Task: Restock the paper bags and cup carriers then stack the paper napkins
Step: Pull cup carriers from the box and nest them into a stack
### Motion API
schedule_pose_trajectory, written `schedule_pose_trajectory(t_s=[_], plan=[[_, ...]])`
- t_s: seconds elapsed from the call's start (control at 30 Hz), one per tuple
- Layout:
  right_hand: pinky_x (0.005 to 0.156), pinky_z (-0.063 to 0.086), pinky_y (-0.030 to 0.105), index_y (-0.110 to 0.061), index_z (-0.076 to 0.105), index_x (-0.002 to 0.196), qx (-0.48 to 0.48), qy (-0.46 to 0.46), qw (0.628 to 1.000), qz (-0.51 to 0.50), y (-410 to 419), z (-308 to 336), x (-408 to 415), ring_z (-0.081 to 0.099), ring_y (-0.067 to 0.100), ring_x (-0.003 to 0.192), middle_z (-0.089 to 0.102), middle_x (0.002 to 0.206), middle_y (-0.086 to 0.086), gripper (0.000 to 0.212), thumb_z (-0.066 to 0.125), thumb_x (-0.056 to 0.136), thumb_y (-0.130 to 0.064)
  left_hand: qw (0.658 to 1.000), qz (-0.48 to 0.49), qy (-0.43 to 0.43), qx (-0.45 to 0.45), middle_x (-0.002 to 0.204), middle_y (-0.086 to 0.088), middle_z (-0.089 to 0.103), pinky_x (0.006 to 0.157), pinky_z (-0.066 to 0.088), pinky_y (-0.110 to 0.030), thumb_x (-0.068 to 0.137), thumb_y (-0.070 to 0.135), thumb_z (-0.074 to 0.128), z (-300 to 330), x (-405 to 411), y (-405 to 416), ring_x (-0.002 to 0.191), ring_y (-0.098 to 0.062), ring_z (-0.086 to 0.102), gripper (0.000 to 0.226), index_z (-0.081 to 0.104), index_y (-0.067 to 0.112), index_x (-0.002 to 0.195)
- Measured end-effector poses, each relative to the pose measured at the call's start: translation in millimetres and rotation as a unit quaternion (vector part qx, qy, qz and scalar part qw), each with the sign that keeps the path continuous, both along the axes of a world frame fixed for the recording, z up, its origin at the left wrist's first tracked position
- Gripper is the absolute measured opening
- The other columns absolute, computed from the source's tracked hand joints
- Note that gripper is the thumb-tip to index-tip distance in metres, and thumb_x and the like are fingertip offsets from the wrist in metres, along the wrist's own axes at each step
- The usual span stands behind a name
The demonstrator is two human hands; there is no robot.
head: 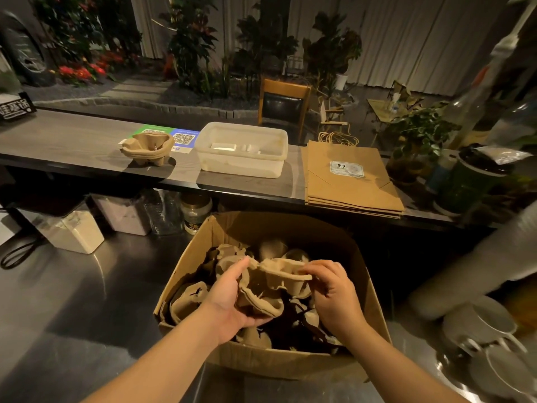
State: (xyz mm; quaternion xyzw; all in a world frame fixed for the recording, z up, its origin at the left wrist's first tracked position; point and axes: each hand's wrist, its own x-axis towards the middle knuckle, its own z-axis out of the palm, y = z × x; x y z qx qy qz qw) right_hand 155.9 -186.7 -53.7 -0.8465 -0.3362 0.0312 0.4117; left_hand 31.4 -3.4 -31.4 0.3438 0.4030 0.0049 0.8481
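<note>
Brown cardboard makes the big box [279,359] that sits near, on the shiny metal tabletop [72,301]. The box is open at the top and full of cup carriers, all jumbled up. Both hands are over the box. The left hand [229,303] curls its fingers under one cup carrier [270,286] and grips its left side. The right hand [334,295] pinches the carrier's right edge with its fingertips. The carrier is lifted a little above the pile, and it tilts.

Far from the hands, a long dark wooden tabletop [72,141] runs from left to right. On it stands a small stack of cup carriers [148,148], to the left. Just right of that stack lies a green and blue card with square codes [180,136]. Next comes a white plastic tub [241,149]. Right of the tub lies a flat pile of paper bags [348,181] with string handles at the far end. A small sticker [346,169] on the top bag says 9.9.

Under the wooden tabletop stand some clear tubs [75,228] and a jar [196,210].
</note>
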Motion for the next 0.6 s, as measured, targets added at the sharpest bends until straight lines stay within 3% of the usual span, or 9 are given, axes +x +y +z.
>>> schedule_pose_trajectory(t_s=[0.13,0.23,0.33,0.47,0.53,0.6], plan=[[0.101,0.049,0.015,-0.041,0.068,0.111,0.079,-0.053,0.995,-0.013,-1.8,2.2,-6.6,0.055,0.002,0.12,0.059,0.122,-0.019,0.05,0.074,0.087,0.002,0.999,-0.029,-0.003,-0.031,0.12,-0.023,0.073,0.091,0.055,-0.066,0.094,0.055,0.062,4.1,-0.1,-3.2,0.114,-0.049,0.066,0.05,0.068,0.02,0.129],[0.099,0.053,0.022,-0.041,0.069,0.114,0.111,-0.061,0.992,0.008,-0.9,2.0,-7.7,0.058,0.008,0.122,0.06,0.126,-0.014,0.057,0.074,0.085,0.008,0.996,-0.047,-0.013,-0.069,0.119,-0.026,0.073,0.102,0.05,-0.064,0.094,0.062,0.057,7.5,0.0,-6.6,0.116,-0.05,0.065,0.059,0.07,0.015,0.127],[0.101,0.054,0.025,-0.039,0.07,0.12,0.078,-0.1,0.991,0.053,-1.5,-1.0,-8.4,0.056,0.009,0.128,0.058,0.135,-0.01,0.053,0.073,0.087,0.003,0.991,-0.032,-0.051,-0.119,0.12,-0.031,0.071,0.106,0.047,-0.059,0.092,0.068,0.055,12.3,-2.5,-9.1,0.12,-0.05,0.062,0.07,0.075,0.007,0.12],[0.108,0.05,0.029,-0.036,0.069,0.126,-0.019,-0.115,0.984,0.135,-2.5,6.5,-6.9,0.047,0.008,0.139,0.052,0.146,-0.013,0.051,0.071,0.09,0.0,0.993,-0.02,-0.065,-0.098,0.124,-0.03,0.07,0.094,0.054,-0.059,0.082,0.057,0.07,12.2,-3.9,-7.2,0.118,-0.051,0.062,0.065,0.073,0.009,0.124],[0.111,0.045,0.024,-0.035,0.066,0.131,-0.066,-0.122,0.974,0.181,-1.2,13.3,-6.7,0.041,0.005,0.143,0.048,0.15,-0.016,0.054,0.067,0.093,0.002,0.994,-0.016,-0.063,-0.083,0.122,-0.03,0.07,0.088,0.056,-0.059,0.082,0.047,0.073,12.0,-3.8,-4.4,0.115,-0.051,0.064,0.061,0.068,0.011,0.13],[0.11,0.041,0.016,-0.041,0.059,0.135,-0.071,-0.074,0.981,0.165,1.4,21.1,-7.8,0.037,-0.003,0.141,0.044,0.15,-0.022,0.062,0.061,0.094,0.005,0.995,-0.013,-0.07,-0.076,0.118,-0.03,0.072,0.089,0.056,-0.058,0.082,0.039,0.07,14.6,-3.9,-1.1,0.114,-0.051,0.064,0.057,0.065,0.011,0.132]])
